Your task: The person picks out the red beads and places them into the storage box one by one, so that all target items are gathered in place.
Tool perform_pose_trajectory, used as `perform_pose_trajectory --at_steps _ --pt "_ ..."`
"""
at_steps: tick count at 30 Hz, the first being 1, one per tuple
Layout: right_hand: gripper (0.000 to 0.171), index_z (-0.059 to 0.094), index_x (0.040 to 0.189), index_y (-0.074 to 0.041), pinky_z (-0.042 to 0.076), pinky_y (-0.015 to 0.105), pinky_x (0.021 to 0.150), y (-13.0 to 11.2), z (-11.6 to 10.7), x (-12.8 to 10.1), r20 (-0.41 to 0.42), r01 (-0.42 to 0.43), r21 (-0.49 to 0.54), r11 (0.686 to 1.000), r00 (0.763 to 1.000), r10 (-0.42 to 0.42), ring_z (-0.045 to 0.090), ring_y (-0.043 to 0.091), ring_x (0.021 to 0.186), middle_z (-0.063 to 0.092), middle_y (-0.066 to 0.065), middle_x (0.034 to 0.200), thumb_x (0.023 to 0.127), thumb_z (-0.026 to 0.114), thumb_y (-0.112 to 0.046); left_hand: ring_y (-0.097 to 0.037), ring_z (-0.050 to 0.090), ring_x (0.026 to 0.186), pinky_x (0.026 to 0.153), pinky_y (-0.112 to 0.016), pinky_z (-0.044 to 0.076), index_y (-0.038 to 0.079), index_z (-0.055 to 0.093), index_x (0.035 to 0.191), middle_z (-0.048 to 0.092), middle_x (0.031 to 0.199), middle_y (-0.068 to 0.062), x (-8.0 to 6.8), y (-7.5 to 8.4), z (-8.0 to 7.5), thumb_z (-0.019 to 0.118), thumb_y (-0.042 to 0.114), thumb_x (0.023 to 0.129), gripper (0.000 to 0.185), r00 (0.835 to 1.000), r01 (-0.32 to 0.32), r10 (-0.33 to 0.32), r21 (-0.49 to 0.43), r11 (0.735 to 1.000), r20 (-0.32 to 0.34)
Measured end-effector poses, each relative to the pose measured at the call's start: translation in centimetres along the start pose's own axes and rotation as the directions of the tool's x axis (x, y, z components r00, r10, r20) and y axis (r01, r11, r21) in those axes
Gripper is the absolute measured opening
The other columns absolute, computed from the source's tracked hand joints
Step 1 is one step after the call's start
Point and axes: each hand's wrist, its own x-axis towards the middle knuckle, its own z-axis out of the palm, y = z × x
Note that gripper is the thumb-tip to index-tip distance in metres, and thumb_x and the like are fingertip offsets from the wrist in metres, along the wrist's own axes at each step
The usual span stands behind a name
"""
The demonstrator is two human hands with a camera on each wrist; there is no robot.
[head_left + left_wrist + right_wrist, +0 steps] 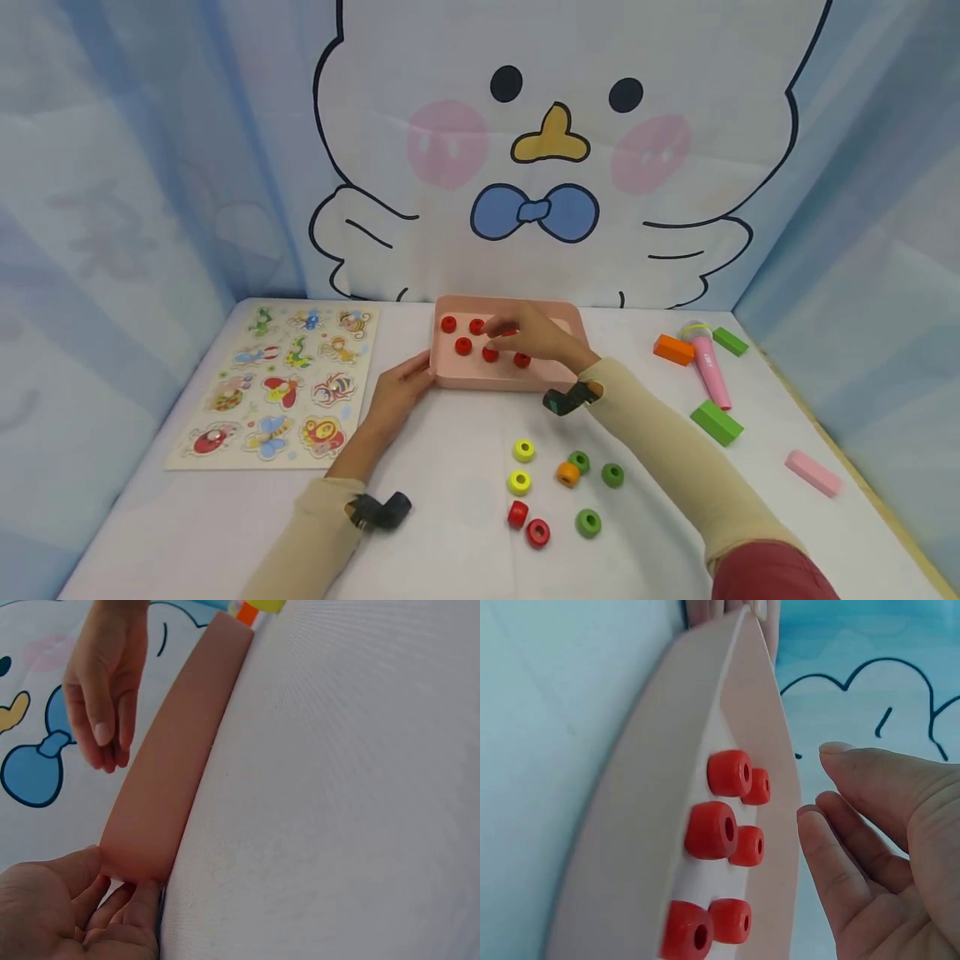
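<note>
From the head view, my left hand (pixel 397 392) rests against the left end of the pink tray (pixel 480 379), which sits at the middle of the frame on the white tabletop (pixel 450 550), its fingers lying along the tray's wall. My right hand (pixel 536 333) hovers over the tray with its fingers loosely spread and nothing between them, just above the red rings (pixel 463 345) lying inside. Lower in the frame, between my forearms, a loose group of rings lies on the tabletop: two yellow rings (pixel 523 451), an orange ring (pixel 567 474), three green rings (pixel 588 522) and two more red ones (pixel 537 532). At the left lies an insect puzzle board (pixel 281 383); at the right are a pink toy microphone (pixel 708 362), an orange block (pixel 672 349), green blocks (pixel 716 422) and a pink block (pixel 813 472). In the left wrist view, my left hand (pixel 67 915) is at the bottom left, fingers touching the tray's end (pixel 165 795), while my right hand (pixel 105 690) hangs at the upper left with fingertips pointing down, apart from the tray. In the right wrist view, six red rings (pixel 709 829) sit in pairs in the tray (pixel 630 847), and my right hand (pixel 877 847) is open at the lower right; it seems to hold nothing, though the close angle makes that hard to be sure of.
</note>
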Motion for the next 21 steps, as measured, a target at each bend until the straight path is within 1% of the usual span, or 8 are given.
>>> perform_pose_trajectory --at_steps 1,3,9,12,15,19,21 --pt "0.033 0.069 0.124 -0.009 0.057 0.030 0.087 0.0 0.1 -0.4 0.000 0.023 -0.006 1.000 1.000 -0.023 0.060 0.020 0.103 0.068 0.001 0.113 0.092 0.072 -0.018 -0.021 0.047 0.132 0.107 -0.031 0.042 0.009 0.051 0.143 0.048 0.146 -0.009 0.0 0.0 -0.1 0.060 0.015 0.098 0.047 1.000 0.001 -0.001 0.002 1.000 0.000" --pt "0.032 0.070 0.121 -0.008 0.055 0.030 0.090 0.0 0.4 -1.4 0.010 0.065 -0.015 0.998 0.998 -0.065 0.060 0.019 0.104 0.069 0.004 0.112 0.091 0.072 -0.015 -0.021 0.046 0.133 0.108 -0.031 0.041 0.010 0.051 0.144 0.048 0.147 -0.008 0.0 0.0 -0.1 0.060 0.016 0.098 0.047 1.000 0.010 -0.010 0.007 1.000 -0.001" --pt "0.030 0.070 0.119 -0.006 0.054 0.028 0.092 -0.1 1.4 -5.3 0.055 0.121 0.012 0.993 0.991 -0.122 0.063 0.018 0.105 0.069 0.002 0.111 0.090 0.073 -0.012 -0.022 0.046 0.133 0.108 -0.031 0.041 0.009 0.050 0.144 0.047 0.148 -0.009 -0.1 -0.2 -0.1 0.060 0.014 0.098 0.047 1.000 0.016 -0.016 -0.018 1.000 0.007" --pt "0.029 0.069 0.119 -0.005 0.055 0.028 0.090 0.1 1.8 -7.6 0.096 0.142 0.071 0.987 0.984 -0.149 0.063 0.019 0.105 0.068 0.005 0.112 0.090 0.072 -0.012 -0.021 0.046 0.133 0.108 -0.029 0.041 0.009 0.050 0.144 0.046 0.148 -0.008 -0.1 -0.3 0.0 0.060 0.014 0.098 0.048 1.000 0.020 -0.020 -0.023 1.000 0.015" --pt "0.029 0.069 0.118 -0.002 0.055 0.028 0.090 0.3 2.3 -9.9 0.152 0.146 0.157 0.977 0.974 -0.170 0.064 0.022 0.105 0.067 0.011 0.113 0.090 0.073 -0.012 -0.019 0.045 0.134 0.108 -0.029 0.041 0.010 0.049 0.145 0.045 0.149 -0.007 -0.1 -0.3 0.0 0.060 0.016 0.098 0.048 1.000 0.017 -0.017 0.002 1.000 0.024" --pt "0.026 0.069 0.115 -0.003 0.055 0.027 0.091 0.4 3.0 -12.5 0.231 0.138 0.252 0.958 0.953 -0.198 0.065 0.022 0.105 0.065 0.009 0.112 0.090 0.073 -0.011 -0.018 0.044 0.134 0.108 -0.029 0.041 0.012 0.048 0.146 0.045 0.150 -0.005 -0.1 -0.1 -0.1 0.059 0.018 0.099 0.048 0.999 0.012 -0.013 0.036 0.999 0.030" --pt "0.025 0.070 0.113 -0.004 0.055 0.027 0.090 0.3 3.4 -13.7 0.263 0.132 0.283 0.950 0.942 -0.209 0.065 0.020 0.103 0.065 0.005 0.111 0.090 0.073 -0.011 -0.018 0.045 0.134 0.107 -0.029 0.041 0.013 0.048 0.146 0.045 0.150 -0.005 -0.1 0.0 -0.2 0.059 0.019 0.099 0.048 0.999 0.017 -0.018 0.031 0.999 0.031"
